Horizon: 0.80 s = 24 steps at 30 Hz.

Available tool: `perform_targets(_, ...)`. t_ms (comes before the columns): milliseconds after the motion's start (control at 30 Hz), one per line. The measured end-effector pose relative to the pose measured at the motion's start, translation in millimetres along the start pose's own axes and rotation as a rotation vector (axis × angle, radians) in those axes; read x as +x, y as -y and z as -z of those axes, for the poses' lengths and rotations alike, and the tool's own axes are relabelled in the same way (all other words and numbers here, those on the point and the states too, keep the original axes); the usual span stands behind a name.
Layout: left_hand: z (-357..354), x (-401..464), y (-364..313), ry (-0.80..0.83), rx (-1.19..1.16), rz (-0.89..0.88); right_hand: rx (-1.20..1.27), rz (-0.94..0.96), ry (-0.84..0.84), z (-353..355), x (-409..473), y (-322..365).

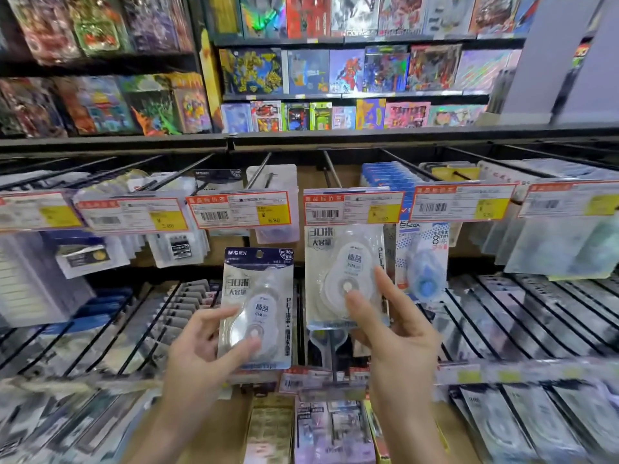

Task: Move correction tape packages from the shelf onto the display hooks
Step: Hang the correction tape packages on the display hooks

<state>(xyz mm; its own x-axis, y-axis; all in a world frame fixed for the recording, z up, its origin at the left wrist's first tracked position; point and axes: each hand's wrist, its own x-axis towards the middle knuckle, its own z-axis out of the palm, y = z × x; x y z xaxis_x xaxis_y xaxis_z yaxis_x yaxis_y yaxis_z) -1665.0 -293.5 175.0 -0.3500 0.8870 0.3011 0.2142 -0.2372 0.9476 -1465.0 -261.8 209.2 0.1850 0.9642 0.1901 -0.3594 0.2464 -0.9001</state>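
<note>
- Display rack [335, 139]: dark frame with rows of long black pegs running toward the viewer; each front row carries a red-and-yellow price tag. Trading-card boxes sit on shelves above, outside the task.
- Target hook [330, 169]: the peg behind the centre-right price tag [353, 206]. One correction tape package already on it [345, 272], top edge hidden behind the tag, so the seating of its hang hole cannot be checked from here.
- Right hand [395, 333]: fingers extended and spread, thumb tip resting on the blister of the hanging package, index raised beside its right edge. Steadying, not gripping.
- Left hand [204, 349]: holds the second correction tape package [256, 306] upright, thumb across the lower blister, remaining fingers behind the card. It sits left of and lower than the hung one, clear of any peg.
- Hang hole [259, 253]: visible, unobstructed, at the top of the held card.
- Judgement, step in hand: settle the hung package, then thread the held one onto the same peg.
- Technique: raise the held card until the hole is level with the peg tip, keep it square to the peg, approach from the front under the tag, slide back.
- Grip low on the card, as now, so the fingers do not block the hole.
- Risk: the price tag hides the peg tip; the card edge may catch on it.
</note>
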Motion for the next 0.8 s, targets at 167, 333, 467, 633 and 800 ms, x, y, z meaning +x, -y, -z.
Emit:
perform_targets(167,-4.4,0.9,-1.3,0.013,-0.034,-0.006,-0.020,0.004,-0.064,1.4,-5.9,-1.2)
perform_targets(333,-4.2,5.4,0.9,0.032,-0.035,-0.034,-0.033,-0.007,-0.090,2.4,-12.2,-3.1)
perform_targets(467,-2.4,8.5,2.8,0.004,-0.024,-0.038,-0.065,-0.005,-0.131,3.5,-13.6,-5.5)
perform_targets(633,-1.2,12.5,3.7,-0.006,-0.058,-0.025,-0.088,0.070,-0.146,3.5,-10.9,-11.0)
perform_targets(800,1.2,16.9,5.6,0.003,-0.092,-0.033,-0.090,0.044,-0.112,-0.9,-12.5,-10.2)
